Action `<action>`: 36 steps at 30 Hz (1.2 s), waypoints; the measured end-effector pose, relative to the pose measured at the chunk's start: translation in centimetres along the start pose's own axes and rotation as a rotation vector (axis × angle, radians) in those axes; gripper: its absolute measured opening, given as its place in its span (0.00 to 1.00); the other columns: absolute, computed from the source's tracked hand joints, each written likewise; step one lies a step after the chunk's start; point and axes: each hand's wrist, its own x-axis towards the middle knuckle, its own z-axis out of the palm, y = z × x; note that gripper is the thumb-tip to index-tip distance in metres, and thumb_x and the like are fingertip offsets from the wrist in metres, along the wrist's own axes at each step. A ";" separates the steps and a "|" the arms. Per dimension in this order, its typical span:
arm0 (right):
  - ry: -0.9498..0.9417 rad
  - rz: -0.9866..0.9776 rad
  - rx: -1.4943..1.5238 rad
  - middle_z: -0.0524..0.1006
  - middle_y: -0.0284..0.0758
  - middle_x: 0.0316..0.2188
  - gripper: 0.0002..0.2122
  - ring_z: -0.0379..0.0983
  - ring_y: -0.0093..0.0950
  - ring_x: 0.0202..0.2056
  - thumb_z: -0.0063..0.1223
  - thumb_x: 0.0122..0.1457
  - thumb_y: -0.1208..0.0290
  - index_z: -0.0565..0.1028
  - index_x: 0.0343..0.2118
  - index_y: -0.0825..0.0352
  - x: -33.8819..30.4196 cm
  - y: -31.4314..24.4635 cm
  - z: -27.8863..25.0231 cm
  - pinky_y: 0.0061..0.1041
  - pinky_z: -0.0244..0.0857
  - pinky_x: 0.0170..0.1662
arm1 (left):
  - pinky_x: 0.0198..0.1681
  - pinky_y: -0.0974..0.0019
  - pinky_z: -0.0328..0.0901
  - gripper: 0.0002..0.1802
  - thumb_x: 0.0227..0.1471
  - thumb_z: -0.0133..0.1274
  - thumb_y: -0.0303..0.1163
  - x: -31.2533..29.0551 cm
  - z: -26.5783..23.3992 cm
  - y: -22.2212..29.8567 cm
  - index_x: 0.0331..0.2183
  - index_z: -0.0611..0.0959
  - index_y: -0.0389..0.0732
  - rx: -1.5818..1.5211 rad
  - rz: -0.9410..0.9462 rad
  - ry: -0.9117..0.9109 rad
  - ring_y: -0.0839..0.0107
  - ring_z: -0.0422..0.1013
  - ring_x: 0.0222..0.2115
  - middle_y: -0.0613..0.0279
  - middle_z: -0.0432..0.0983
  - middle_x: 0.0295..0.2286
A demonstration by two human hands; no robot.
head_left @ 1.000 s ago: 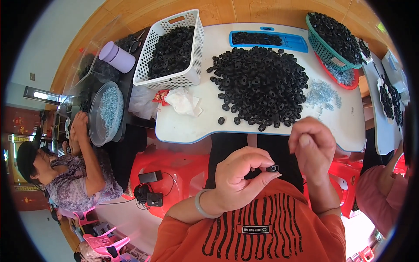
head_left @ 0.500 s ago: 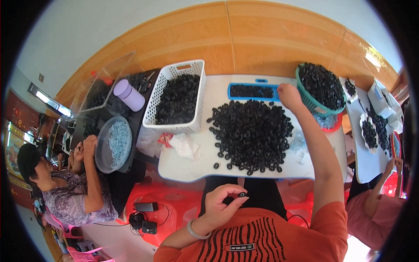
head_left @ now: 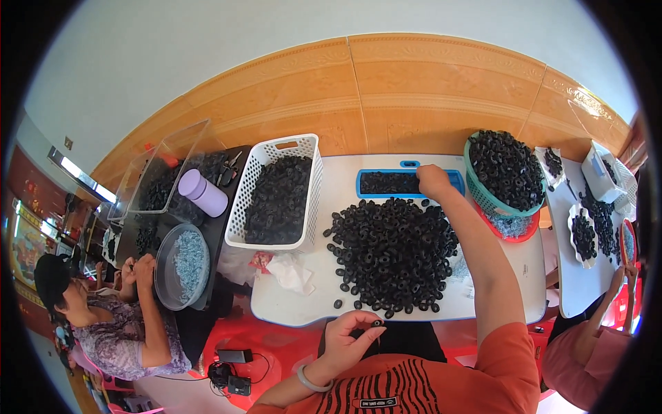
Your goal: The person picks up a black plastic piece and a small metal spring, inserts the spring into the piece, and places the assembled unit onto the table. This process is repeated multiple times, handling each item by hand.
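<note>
My left hand [head_left: 350,339], a bracelet on its wrist, pinches a small black ring [head_left: 376,323] between thumb and forefinger, just off the table's near edge. At the far side, my right hand [head_left: 433,181] is bent over a shallow blue tray [head_left: 455,181], its fingertips low among small black pieces [head_left: 389,183]. Those fingers look drawn together, and what they hold, if anything, is hidden. Between both hands a large heap of black rings [head_left: 393,255] covers the middle of the white table [head_left: 283,310].
Left of the heap stands a white basket [head_left: 314,200] of black parts, with crumpled tissue [head_left: 289,273] before it. At right, a green basket [head_left: 483,196] heaped with black rings rests on a red basin [head_left: 529,228] of pale blue bits. Co-workers sit at both sides.
My right hand has shifted left along the blue tray, from its right end. The left hand keeps its pinch on the black ring. The whole view has tilted, so the table appears lower.
</note>
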 end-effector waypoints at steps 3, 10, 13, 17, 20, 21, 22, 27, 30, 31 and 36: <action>-0.028 0.019 0.020 0.80 0.33 0.30 0.06 0.78 0.24 0.32 0.55 0.61 0.80 0.82 0.39 0.70 1.8 2.3 0.3 0.26 0.73 0.37 | 0.39 0.75 0.74 0.09 0.56 0.66 0.20 1.9 -0.6 -1.0 0.40 0.85 0.32 -0.042 -0.027 -0.005 0.80 0.79 0.34 0.64 0.84 0.34; -0.106 0.065 0.073 0.80 0.33 0.31 0.07 0.78 0.24 0.31 0.54 0.61 0.80 0.81 0.39 0.69 3.4 6.7 0.7 0.27 0.73 0.37 | 0.48 0.71 0.74 0.10 0.58 0.62 0.16 2.8 -3.2 -1.7 0.43 0.82 0.31 -0.032 -0.075 -0.041 0.75 0.80 0.40 0.58 0.83 0.40; -0.138 0.093 0.095 0.80 0.33 0.31 0.07 0.78 0.25 0.31 0.53 0.61 0.81 0.81 0.39 0.69 2.0 8.8 0.7 0.27 0.74 0.37 | 0.47 0.72 0.74 0.10 0.59 0.62 0.17 2.7 -4.3 -1.3 0.43 0.81 0.31 -0.020 -0.058 -0.045 0.76 0.80 0.40 0.58 0.83 0.40; -0.275 0.099 0.371 0.77 0.30 0.32 0.07 0.74 0.17 0.29 0.53 0.63 0.82 0.79 0.42 0.71 -5.1 2.6 5.4 0.21 0.72 0.33 | 0.42 0.74 0.74 0.10 0.63 0.59 0.20 2.4 -7.2 -0.6 0.46 0.80 0.32 -0.113 -0.028 -0.019 0.77 0.78 0.36 0.56 0.84 0.40; -0.393 0.143 0.615 0.78 0.33 0.35 0.11 0.76 0.21 0.30 0.55 0.61 0.86 0.77 0.45 0.72 -14.9 -5.0 9.3 0.22 0.73 0.33 | 0.36 0.77 0.69 0.10 0.65 0.57 0.22 1.0 -9.0 -1.6 0.47 0.78 0.32 -0.183 0.019 -0.001 0.82 0.74 0.32 0.62 0.81 0.36; -0.457 0.119 0.655 0.78 0.33 0.35 0.10 0.76 0.21 0.30 0.56 0.61 0.86 0.77 0.45 0.72 -17.8 -5.5 10.3 0.22 0.73 0.33 | 0.34 0.79 0.66 0.09 0.65 0.57 0.22 0.4 -9.5 -2.2 0.46 0.78 0.31 -0.193 0.036 0.012 0.85 0.71 0.30 0.67 0.79 0.32; -0.515 0.098 0.694 0.78 0.33 0.35 0.10 0.76 0.20 0.30 0.57 0.61 0.86 0.77 0.45 0.73 -20.4 -5.7 11.1 0.21 0.73 0.33 | 0.35 0.79 0.66 0.09 0.65 0.56 0.22 -0.4 -10.1 -3.1 0.47 0.78 0.32 -0.219 0.054 -0.017 0.85 0.71 0.31 0.67 0.79 0.33; -0.605 0.131 0.697 0.80 0.36 0.35 0.07 0.78 0.22 0.33 0.60 0.60 0.84 0.79 0.41 0.72 -30.8 -3.1 15.8 0.21 0.72 0.37 | 0.34 0.77 0.68 0.10 0.65 0.58 0.23 -6.0 -12.3 -9.9 0.46 0.78 0.32 -0.188 0.170 -0.087 0.83 0.73 0.30 0.64 0.80 0.35; -0.638 -0.232 0.452 0.82 0.40 0.35 0.08 0.80 0.32 0.34 0.62 0.58 0.85 0.81 0.40 0.72 -35.0 -2.2 17.5 0.27 0.73 0.38 | 0.31 0.76 0.69 0.10 0.64 0.59 0.24 -9.9 -12.6 -12.4 0.45 0.78 0.32 -0.081 0.220 -0.118 0.82 0.76 0.27 0.62 0.81 0.33; -0.639 -0.259 0.422 0.82 0.39 0.34 0.08 0.81 0.32 0.34 0.62 0.57 0.86 0.82 0.40 0.71 -36.4 -2.5 17.8 0.27 0.73 0.38 | 0.31 0.76 0.69 0.10 0.64 0.59 0.24 -10.9 -12.5 -12.6 0.45 0.79 0.32 -0.057 0.246 -0.121 0.81 0.76 0.27 0.62 0.81 0.33; -0.624 -0.303 0.361 0.82 0.39 0.34 0.09 0.80 0.32 0.34 0.62 0.57 0.87 0.81 0.40 0.71 -42.4 -3.2 18.0 0.26 0.72 0.38 | 0.28 0.75 0.69 0.09 0.62 0.62 0.24 -16.3 -12.0 -11.7 0.43 0.80 0.33 0.039 0.273 -0.127 0.78 0.77 0.25 0.61 0.82 0.32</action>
